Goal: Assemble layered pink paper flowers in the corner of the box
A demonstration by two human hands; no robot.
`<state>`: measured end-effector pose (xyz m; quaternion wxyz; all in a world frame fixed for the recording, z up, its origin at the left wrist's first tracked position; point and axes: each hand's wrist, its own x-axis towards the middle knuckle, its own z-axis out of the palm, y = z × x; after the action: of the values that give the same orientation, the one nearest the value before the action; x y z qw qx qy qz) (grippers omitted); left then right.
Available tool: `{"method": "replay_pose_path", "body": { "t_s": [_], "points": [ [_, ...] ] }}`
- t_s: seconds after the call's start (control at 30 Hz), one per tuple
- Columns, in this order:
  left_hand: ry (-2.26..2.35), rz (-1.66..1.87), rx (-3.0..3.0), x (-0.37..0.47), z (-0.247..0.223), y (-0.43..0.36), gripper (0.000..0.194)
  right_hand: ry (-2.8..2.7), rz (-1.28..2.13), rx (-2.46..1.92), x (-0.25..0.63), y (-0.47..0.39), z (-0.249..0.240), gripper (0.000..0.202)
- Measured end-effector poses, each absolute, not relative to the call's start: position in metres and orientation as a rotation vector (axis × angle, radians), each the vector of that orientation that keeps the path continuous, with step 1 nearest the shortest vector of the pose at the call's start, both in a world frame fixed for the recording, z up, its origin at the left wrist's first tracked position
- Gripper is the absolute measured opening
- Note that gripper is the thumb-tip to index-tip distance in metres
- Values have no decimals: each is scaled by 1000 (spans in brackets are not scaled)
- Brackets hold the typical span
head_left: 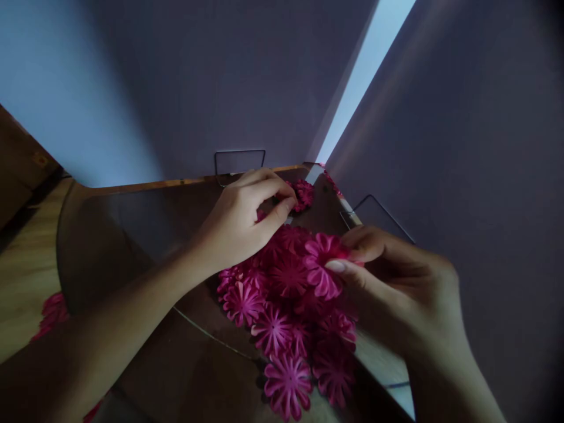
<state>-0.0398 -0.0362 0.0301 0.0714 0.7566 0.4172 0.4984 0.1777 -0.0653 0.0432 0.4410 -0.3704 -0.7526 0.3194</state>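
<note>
Many pink petalled flower pieces [288, 276] lie heaped on a dark surface in the middle. My right hand [392, 282], to the right of the heap, pinches one pink flower [324, 264] between thumb and fingers. Over the back of the heap is my left hand [253, 208], its thumb and curled fingers pressed together; anything between their tips is too small to make out. A smaller pink cluster [304, 194] lies just beyond those fingertips.
Tall grey panels [247, 88] stand behind and to the right, with thin wire frames [240, 151] at their base. More pink pieces [53, 311] show at the lower left, beside a light wooden surface [26, 264].
</note>
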Motion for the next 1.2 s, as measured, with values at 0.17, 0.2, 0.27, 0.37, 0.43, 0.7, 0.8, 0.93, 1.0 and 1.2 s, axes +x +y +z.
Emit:
{"method": "replay_pose_path", "body": {
  "t_s": [0.17, 0.2, 0.27, 0.37, 0.43, 0.7, 0.8, 0.93, 1.0, 1.2],
  "points": [
    [894, 1146, 2127, -37, 34, -45, 27, -1608, 799, -1049, 169, -65, 39, 10],
    [853, 1098, 2120, -37, 34, -46, 30, -1569, 794, -1065, 165, -66, 38, 10],
    [848, 1083, 2154, -36, 33, -47, 23, -1540, 796, -1079, 160, -68, 38, 12],
    [910, 1119, 2273, -35, 33, -47, 15, -1578, 847, -1091, 156, -69, 38, 15],
    [944, 1116, 2373, -34, 31, -45, 16, -1600, 863, -1127, 157, -67, 36, 18],
    [1035, 1204, 2487, -31, 24, -42, 11, -1641, 1049, -1198, 169, -53, 27, 23],
    [1029, 1246, 2373, -30, 24, -44, 8, -1638, 1156, -1193, 168, -53, 28, 24],
    [1063, 1293, 2230, -30, 25, -45, 21, -1695, 1145, -1186, 164, -55, 30, 17],
    [1111, 1341, 2200, -31, 25, -45, 25, -1672, 1092, -1179, 163, -55, 30, 15],
    [1135, 1315, 2212, -29, 25, -47, 23, -1454, 1152, -1180, 162, -55, 27, 17]
  ]
}}
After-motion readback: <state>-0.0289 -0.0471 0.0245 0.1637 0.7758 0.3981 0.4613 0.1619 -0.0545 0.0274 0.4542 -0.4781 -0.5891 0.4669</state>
